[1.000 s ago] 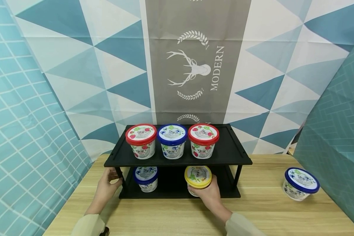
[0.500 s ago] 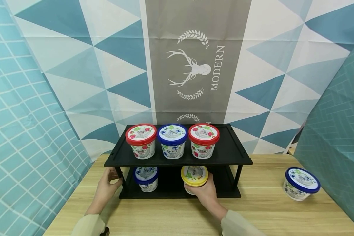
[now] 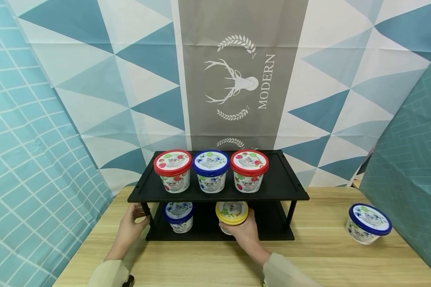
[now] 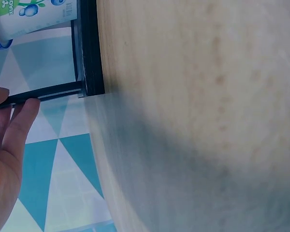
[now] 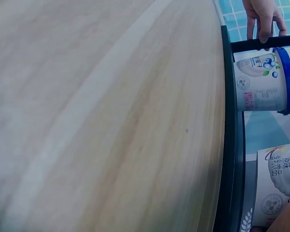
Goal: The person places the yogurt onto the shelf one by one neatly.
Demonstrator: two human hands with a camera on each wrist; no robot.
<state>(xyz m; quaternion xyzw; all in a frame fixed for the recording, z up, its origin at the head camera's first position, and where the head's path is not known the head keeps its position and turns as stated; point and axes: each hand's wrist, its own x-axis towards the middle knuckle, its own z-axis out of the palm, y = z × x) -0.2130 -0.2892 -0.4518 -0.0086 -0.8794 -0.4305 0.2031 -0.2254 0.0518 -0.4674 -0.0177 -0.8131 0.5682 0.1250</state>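
My right hand (image 3: 245, 232) grips a tub with a yellow lid (image 3: 232, 213) at the lower level of a black two-tier rack (image 3: 280, 175). The tub stands upright, its right side covered by my fingers. To its left on the lower shelf sits a blue-lidded tub (image 3: 178, 217) printed with blueberries. My left hand (image 3: 131, 223) holds the rack's front left leg, and in the left wrist view thumb and fingers (image 4: 24, 121) lie on either side of that black post (image 4: 53, 91). In the right wrist view part of the held tub (image 5: 275, 188) shows at the lower right.
On the upper shelf stand a red-lidded tub (image 3: 172, 171), a blue-lidded tub (image 3: 211, 171) and another red-lidded tub (image 3: 249, 171). One more blue-lidded tub (image 3: 369, 223) is on the wooden table (image 3: 186, 263), far right. A patterned cloth (image 3: 147, 79) hangs behind the rack.
My right hand has slid the yellow-lidded tub leftward along the lower level, nearer the blue-lidded one. The left hand keeps its place at the rack's leg.
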